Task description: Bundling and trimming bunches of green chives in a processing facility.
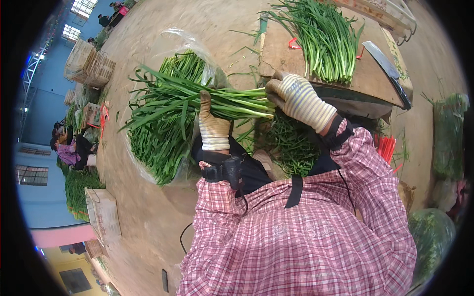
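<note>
My left hand (213,127), in a striped knit work glove, is wrapped round a bunch of garlic chives (234,102), thumb up over the stems. The bunch lies sideways, its leaves spread to the left and its pale stem ends to the right. At those ends is my right hand (303,102), gloved alike, with bent fingers pinching at the stems; its fingertips are partly hidden. Beneath the bunch, more garlic chives (160,155) fill an open clear plastic bag (186,173). Loose green leaves (291,145) lie heaped below my right hand.
Ahead on the right, a low wooden board (279,54) bears a pile of garlic chives (326,42) with red ties and a large knife (382,60). Red strips (385,147) lie by my right elbow. Crates (102,214) and a seated person (71,150) are far left.
</note>
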`<state>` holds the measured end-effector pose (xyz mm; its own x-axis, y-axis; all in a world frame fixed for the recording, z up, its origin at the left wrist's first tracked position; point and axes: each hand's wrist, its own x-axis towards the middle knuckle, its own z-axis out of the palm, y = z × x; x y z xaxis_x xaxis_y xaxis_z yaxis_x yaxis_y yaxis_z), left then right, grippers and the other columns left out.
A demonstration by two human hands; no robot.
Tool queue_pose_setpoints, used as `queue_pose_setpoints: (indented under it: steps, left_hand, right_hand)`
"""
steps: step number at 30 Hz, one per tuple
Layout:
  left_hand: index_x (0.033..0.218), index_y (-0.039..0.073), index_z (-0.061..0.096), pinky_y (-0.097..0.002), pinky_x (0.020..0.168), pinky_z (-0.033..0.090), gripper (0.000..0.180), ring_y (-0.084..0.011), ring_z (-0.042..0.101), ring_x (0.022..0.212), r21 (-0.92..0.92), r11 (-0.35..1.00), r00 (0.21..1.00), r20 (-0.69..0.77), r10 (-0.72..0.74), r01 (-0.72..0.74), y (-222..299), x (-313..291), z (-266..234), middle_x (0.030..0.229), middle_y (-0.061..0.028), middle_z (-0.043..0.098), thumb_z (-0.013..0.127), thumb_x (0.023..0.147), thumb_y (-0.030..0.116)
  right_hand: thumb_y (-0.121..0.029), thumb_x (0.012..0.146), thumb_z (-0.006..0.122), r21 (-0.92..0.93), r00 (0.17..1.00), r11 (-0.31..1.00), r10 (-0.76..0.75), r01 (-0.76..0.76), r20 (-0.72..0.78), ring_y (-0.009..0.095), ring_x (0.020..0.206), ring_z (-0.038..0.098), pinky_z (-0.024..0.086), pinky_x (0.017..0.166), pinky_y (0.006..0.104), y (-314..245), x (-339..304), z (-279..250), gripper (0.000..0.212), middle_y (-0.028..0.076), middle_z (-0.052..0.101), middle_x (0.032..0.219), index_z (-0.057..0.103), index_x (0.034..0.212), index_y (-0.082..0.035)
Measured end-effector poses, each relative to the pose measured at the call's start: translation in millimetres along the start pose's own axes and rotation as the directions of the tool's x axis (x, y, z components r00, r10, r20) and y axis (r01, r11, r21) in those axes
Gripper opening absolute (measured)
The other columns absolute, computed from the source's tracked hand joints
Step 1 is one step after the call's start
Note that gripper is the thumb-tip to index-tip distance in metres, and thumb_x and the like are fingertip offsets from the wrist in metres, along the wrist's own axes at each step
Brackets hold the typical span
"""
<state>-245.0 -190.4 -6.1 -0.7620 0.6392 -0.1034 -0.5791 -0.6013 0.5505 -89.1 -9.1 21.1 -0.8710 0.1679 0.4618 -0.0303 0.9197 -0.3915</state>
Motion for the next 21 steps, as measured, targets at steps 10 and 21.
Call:
queue_pose_setpoints:
  steps: [10, 21]
  left_hand:
    - [0.111, 0.002, 0.061, -0.0444, 0.091, 0.053, 0.029, -0.0298, 0.064, 0.096, -0.028, 1.0, 1.0, 0.017, -0.01, 0.011, -12, 1, 8, 0.102, -0.0131, 0.066, 0.068, 0.088, 0.018]
    - [0.135, 0.027, 0.047, -0.0446, 0.1, 0.041, 0.056, -0.0147, 0.057, 0.092, -0.176, 0.983, 0.913, 0.389, 0.119, -0.053, 15, -11, 7, 0.103, 0.0049, 0.057, 0.06, 0.088, 0.0]
  right_hand:
    - [-0.005, 0.074, 0.063, 0.053, 0.982, 0.987, -0.147, 0.154, -0.119, 0.038, 0.093, 0.06, 0.05, 0.079, 0.0444, 0, -21, 10, 0.022, 0.018, 0.062, 0.105, 0.061, 0.096, -0.001]
    - [-0.027, 0.085, 0.068, 0.179, 0.937, 0.927, 0.344, -0.329, -0.057, 0.029, 0.086, 0.066, 0.052, 0.077, 0.0325, 15, -49, -16, 0.037, 0.017, 0.068, 0.098, 0.065, 0.116, -0.006]
